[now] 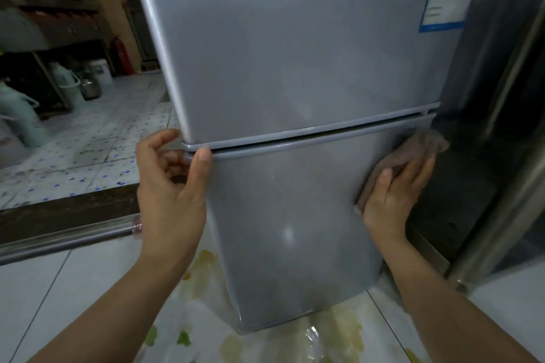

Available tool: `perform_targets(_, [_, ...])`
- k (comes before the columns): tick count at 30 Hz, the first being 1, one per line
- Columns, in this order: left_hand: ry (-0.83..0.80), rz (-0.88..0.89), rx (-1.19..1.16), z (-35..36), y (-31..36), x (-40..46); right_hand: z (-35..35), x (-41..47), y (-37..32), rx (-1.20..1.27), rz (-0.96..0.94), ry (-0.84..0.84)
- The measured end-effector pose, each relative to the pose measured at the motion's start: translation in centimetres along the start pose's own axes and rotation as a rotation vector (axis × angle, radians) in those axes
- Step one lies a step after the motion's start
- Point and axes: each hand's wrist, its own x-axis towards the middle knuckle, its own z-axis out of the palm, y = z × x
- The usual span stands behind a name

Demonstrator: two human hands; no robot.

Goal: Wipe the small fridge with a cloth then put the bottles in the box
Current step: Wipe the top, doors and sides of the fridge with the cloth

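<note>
A small grey two-door fridge [295, 68] fills the middle of the head view, both doors closed. My left hand [171, 186] grips the top left corner of the lower door, thumb on its front edge and fingers curled round the side. My right hand [392, 197] presses a brownish cloth [418, 147] flat against the right side of the lower door, fingers straight. No bottles or box are in view.
A steel cabinet [501, 127] stands close on the fridge's right. On the left a dark threshold [67, 209] leads to a tiled room with thermos jugs [66, 79], a pot and a red fire extinguisher [121, 53]. A floral sheet [206, 318] lies under the fridge.
</note>
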Motion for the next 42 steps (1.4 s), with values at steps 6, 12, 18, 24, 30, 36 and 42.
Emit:
perform_targets(6, [-0.061,-0.096,0.087,0.0,-1.9,-3.3,-1.4,0.2,0.5,0.110,0.121,-0.113])
perform_targets(12, [-0.136,-0.057,0.178,-0.1,-3.6,-3.5,-0.9,4.7,-2.0,0.107,0.065,0.065])
perform_targets(18, [-0.123,-0.015,0.158,0.3,-4.0,-3.7,0.1,-0.5,1.4,0.045,0.045,0.024])
perform_targets(24, [-0.135,-0.020,0.125,0.1,-3.7,-3.8,0.5,-5.1,1.6,-0.049,0.165,-0.029])
perform_targets(30, [-0.149,-0.008,0.127,0.1,-4.1,-3.7,1.9,-0.6,-5.6,-0.085,0.065,0.195])
perform_targets(36, [-0.161,-0.014,0.133,0.1,-4.2,-3.7,3.0,-7.8,-2.2,-0.178,-0.145,0.057])
perform_targets(42, [-0.195,-0.059,0.105,-0.3,-3.5,-3.4,2.9,-12.0,0.0,-0.207,-0.323,-0.136])
